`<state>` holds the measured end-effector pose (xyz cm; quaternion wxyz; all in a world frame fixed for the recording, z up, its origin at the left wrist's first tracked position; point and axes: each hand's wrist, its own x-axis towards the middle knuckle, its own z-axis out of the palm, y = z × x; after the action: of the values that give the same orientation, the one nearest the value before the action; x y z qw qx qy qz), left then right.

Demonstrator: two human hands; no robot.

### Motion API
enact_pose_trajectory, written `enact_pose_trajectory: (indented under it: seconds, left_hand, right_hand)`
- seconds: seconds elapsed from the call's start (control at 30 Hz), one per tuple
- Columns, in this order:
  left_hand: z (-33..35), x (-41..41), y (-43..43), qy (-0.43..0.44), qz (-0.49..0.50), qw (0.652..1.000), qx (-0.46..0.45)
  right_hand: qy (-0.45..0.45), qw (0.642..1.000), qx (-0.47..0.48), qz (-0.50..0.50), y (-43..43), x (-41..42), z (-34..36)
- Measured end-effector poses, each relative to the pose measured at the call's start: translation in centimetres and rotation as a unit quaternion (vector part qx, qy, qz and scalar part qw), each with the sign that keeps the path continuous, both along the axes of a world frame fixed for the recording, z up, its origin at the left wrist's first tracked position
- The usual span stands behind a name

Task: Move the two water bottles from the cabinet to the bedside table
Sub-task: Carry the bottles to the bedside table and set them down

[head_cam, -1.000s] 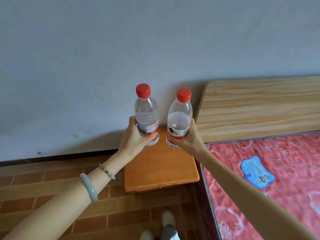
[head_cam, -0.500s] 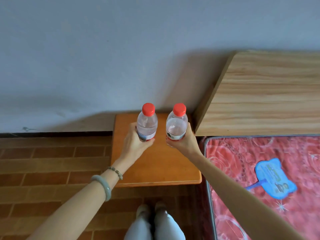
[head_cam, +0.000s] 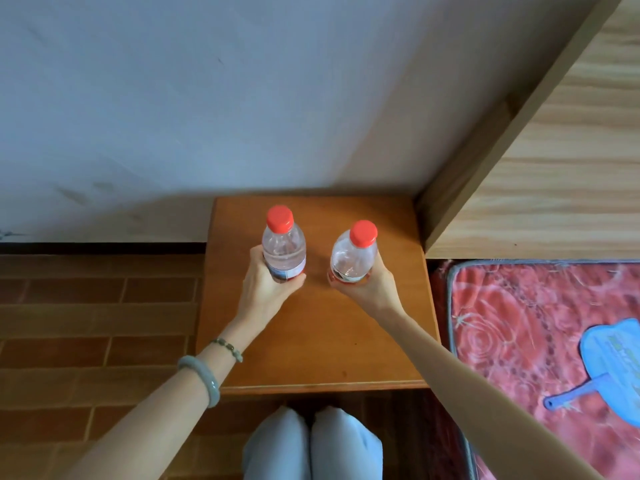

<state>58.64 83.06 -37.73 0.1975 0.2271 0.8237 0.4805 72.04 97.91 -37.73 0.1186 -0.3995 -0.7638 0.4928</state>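
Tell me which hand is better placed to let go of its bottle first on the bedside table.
Left, narrowly. The left hand holds its bottle upright over the bedside table, well inside the edges. The right hand holds its bottle tilted, so it should straighten first. Whether either base touches the wood is unclear.

Two clear plastic water bottles with red caps stand upright over the orange-brown wooden bedside tabletop. The left bottle sits toward eleven o'clock of the top, the right bottle toward one o'clock, side by side and apart. Whether their bases touch the wood cannot be told.
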Motion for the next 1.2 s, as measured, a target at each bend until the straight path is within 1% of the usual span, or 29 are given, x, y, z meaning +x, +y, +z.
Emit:
enact_pose_trajectory:
  seconds: [0.23, 0.47, 0.57, 0.67, 0.77, 0.9, 1.03, 1.13, 1.2]
  left_hand:
    - [-0.9, 0.2, -0.2, -0.012, -0.007, 1.000, 0.016]
    - [-1.0, 0.8, -0.7, 0.005, -0.030, 0.999, 0.022]
    - [-0.7, 0.8, -0.9, -0.010, -0.050, 0.999, 0.008]
    - [1.0, 0.7, -1.5, 0.005, -0.088, 0.995, -0.038]
    - [4.0, 0.8, -2.4, 0.046, -0.110, 0.988, -0.093]
    - [10.7, 1.1, -3.1, 0.085, -0.099, 0.977, -0.167]
    - [19.1, 1.3, -3.5, 0.108, -0.105, 0.975, -0.161]
    - [25.6, 1.5, -3.5, 0.135, -0.121, 0.973, -0.145]
    - [29.8, 1.5, -3.7, 0.164, -0.139, 0.968, -0.130]
  right_hand:
    - [-0.011, 1.000, -0.001, 0.003, -0.1, -0.2, -0.9]
    - [-0.022, 1.000, -0.022, 0.005, -0.2, 0.0, -0.9]
    - [-0.029, 0.999, -0.033, 0.018, -0.2, 0.1, -0.5]
    - [-0.028, 0.998, -0.032, 0.037, -0.4, 0.6, 1.2]
    - [-0.037, 0.999, -0.012, 0.039, -0.8, 1.0, 4.5]
    - [-0.056, 0.997, 0.020, 0.050, -1.2, 1.3, 11.3]
    - [-0.086, 0.991, 0.059, 0.079, -1.4, 1.8, 18.9]
    - [-0.081, 0.986, 0.084, 0.118, -1.7, 2.2, 25.2]
    - [-0.076, 0.978, 0.122, 0.153, -2.1, 2.2, 29.6]
